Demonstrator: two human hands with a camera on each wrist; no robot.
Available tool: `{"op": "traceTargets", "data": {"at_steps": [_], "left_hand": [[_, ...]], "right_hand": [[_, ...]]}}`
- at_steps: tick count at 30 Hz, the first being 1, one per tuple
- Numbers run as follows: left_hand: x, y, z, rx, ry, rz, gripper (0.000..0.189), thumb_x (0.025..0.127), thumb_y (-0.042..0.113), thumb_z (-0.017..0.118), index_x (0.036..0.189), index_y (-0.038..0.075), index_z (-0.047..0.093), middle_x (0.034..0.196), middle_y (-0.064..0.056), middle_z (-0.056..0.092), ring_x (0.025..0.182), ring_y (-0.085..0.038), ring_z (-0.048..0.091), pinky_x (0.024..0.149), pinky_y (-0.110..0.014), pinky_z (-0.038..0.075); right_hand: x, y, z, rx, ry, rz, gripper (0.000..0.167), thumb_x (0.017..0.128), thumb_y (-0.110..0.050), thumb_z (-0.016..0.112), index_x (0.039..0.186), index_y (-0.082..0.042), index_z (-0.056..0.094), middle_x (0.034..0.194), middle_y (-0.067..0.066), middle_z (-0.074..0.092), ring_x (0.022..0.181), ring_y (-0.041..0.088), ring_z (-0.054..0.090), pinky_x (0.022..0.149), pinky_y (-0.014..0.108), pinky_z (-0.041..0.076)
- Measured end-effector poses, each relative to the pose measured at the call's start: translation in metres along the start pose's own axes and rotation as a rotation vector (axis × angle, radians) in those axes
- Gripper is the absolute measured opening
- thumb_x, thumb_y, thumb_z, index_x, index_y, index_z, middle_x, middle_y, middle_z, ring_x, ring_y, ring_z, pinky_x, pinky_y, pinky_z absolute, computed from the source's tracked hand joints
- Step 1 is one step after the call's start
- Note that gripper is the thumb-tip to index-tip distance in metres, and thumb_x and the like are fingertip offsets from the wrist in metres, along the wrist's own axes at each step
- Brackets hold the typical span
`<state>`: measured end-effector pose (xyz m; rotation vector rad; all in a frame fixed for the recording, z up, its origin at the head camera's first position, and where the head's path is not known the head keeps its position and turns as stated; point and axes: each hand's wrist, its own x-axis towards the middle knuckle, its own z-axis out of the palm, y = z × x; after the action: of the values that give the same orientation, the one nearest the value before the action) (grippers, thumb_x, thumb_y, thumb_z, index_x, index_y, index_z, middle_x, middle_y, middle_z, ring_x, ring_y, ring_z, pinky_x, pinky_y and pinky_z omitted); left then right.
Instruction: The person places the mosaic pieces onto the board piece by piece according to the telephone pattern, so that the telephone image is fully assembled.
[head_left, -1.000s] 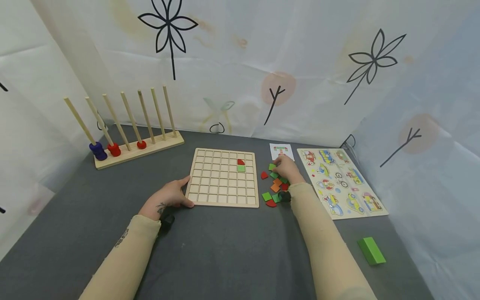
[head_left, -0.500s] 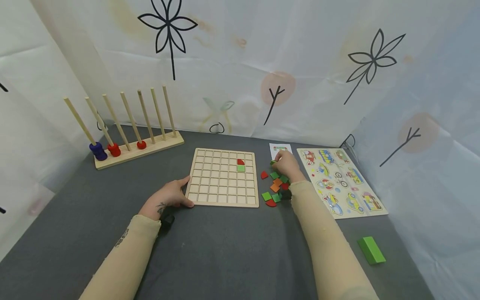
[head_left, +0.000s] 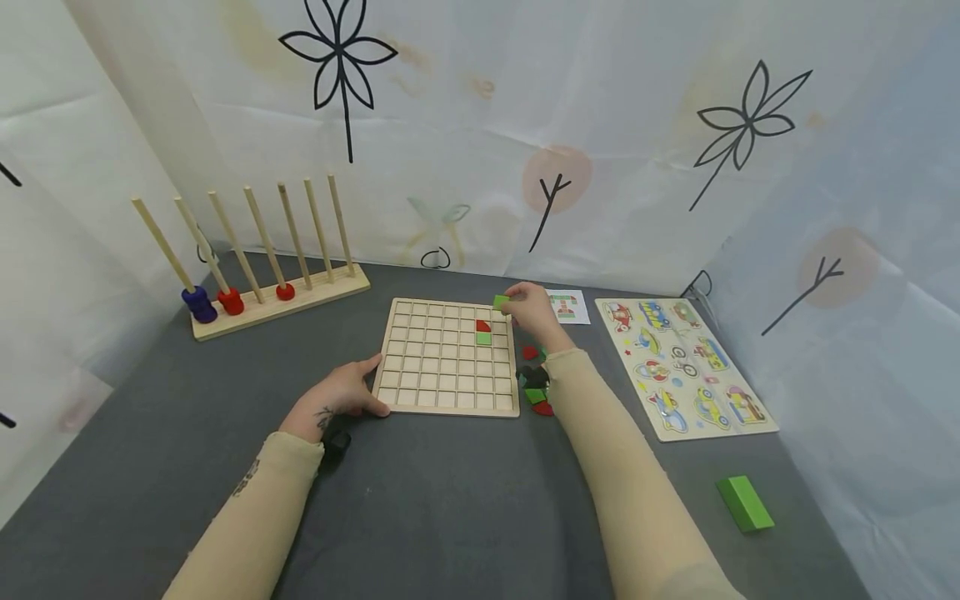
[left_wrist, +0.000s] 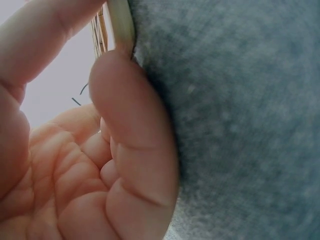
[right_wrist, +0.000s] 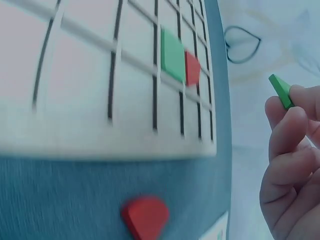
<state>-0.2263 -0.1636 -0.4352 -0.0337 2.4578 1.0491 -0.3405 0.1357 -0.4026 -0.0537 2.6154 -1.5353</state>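
Observation:
A wooden grid board point(head_left: 446, 375) lies on the dark table. In it sit a red quarter-round tile point(head_left: 483, 326) and a light green square tile point(head_left: 483, 338). My left hand point(head_left: 341, 393) touches the board's lower left corner, thumb and forefinger extended; the left wrist view shows the thumb against the wooden edge. Between thumb and fingertips, my right hand point(head_left: 536, 312) pinches a green square tile point(right_wrist: 281, 91) above the board's far right corner. Loose pieces lie right of the board, a red one point(head_left: 530, 352) and a green one point(head_left: 536, 395) among them, partly hidden by the right wrist.
Behind the right hand lies a pattern card point(head_left: 570, 308). A picture puzzle board point(head_left: 686, 367) is farther right, with a green block point(head_left: 745, 503) nearer me. At the back left stands a wooden peg rack point(head_left: 300, 298) with several blue and red rings.
My right hand has lifted the green tile off the loose pieces and carried it left to the board's far right corner. The card is more exposed. My left hand stays put.

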Motion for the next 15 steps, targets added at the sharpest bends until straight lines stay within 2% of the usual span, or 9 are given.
{"op": "traceTargets", "data": {"at_steps": [4,8,12,15], "left_hand": [[0.001,-0.001,0.000,-0.005,-0.001,-0.005,0.105,0.068,0.016,0.082,0.149,0.010,0.016,0.141,-0.030,0.032,0.072,-0.023,0.057,0.065,-0.032,0.046],[0.002,-0.002,0.000,-0.006,0.001,0.000,0.106,0.067,0.016,0.083,0.149,0.010,0.015,0.133,-0.030,0.041,0.068,-0.022,0.055,0.063,-0.031,0.046],[0.001,-0.001,-0.001,-0.005,-0.001,-0.001,0.106,0.067,0.016,0.083,0.149,0.009,0.015,0.133,-0.030,0.041,0.067,-0.021,0.054,0.062,-0.030,0.045],[-0.001,0.001,-0.001,-0.002,0.003,-0.008,0.105,0.067,0.016,0.082,0.149,0.010,0.016,0.120,-0.030,0.049,0.065,-0.020,0.053,0.060,-0.029,0.044]], "right_hand": [[0.002,-0.003,0.016,-0.016,-0.033,-0.011,0.032,0.089,-0.012,0.059,0.119,-0.001,0.055,0.097,0.020,0.066,0.068,0.032,0.055,0.064,0.036,0.045],[0.003,-0.004,0.031,-0.060,-0.034,-0.028,0.030,0.088,-0.011,0.061,0.115,-0.001,0.056,0.096,0.016,0.063,0.073,0.024,0.056,0.061,0.028,0.042],[0.004,-0.006,0.043,-0.102,-0.021,-0.029,0.025,0.086,-0.013,0.064,0.109,-0.003,0.060,0.095,0.013,0.062,0.076,0.022,0.059,0.063,0.026,0.044],[0.004,-0.008,0.050,-0.139,-0.021,-0.011,0.024,0.087,-0.013,0.063,0.108,-0.003,0.061,0.091,0.013,0.064,0.075,0.022,0.062,0.061,0.027,0.043]]}}
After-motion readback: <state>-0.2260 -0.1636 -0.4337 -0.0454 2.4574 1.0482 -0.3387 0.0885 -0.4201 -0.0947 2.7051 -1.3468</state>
